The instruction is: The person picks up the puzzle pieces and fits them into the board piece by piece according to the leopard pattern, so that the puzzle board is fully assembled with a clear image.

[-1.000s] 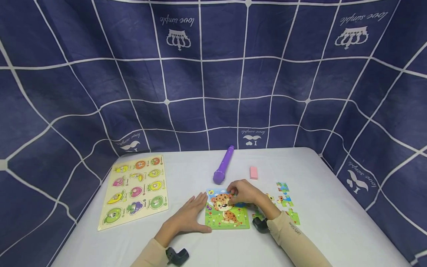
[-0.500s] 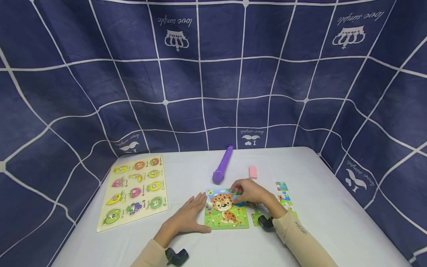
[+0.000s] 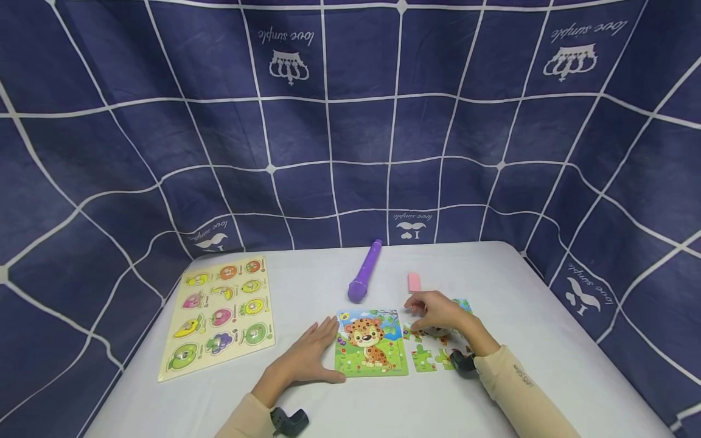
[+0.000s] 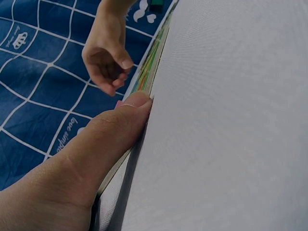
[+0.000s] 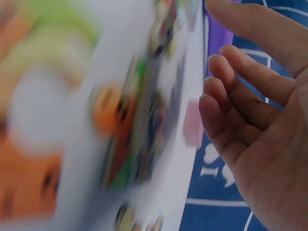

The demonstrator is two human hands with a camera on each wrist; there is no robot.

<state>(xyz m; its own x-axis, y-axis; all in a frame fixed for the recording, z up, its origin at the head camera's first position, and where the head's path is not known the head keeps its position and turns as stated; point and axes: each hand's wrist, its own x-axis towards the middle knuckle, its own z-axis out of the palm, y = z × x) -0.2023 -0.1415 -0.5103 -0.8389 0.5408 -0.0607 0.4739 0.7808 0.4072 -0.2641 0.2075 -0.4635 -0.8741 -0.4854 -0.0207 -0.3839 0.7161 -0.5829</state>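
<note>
Left side first: the left hand (image 3: 308,356), fingers straight, thumb wide, touches the edge of the leopard board (image 3: 372,348); light, steady pressure there should serve. The board lies flat on the surface (image 3: 383,407), roughly square, no clear long axis, picture's top toward the curtain (image 3: 356,137). And right, loose pieces (image 3: 424,360), the right hand (image 3: 438,309) above, loosely curled, holding nothing! Best lift one by its edges.

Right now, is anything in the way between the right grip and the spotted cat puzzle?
Nothing visible blocks the way from the right grip to the spotted cat puzzle. Loose pieces lie flat beside it, lower than the grip. The pink block and purple microphone are farther back.
</note>
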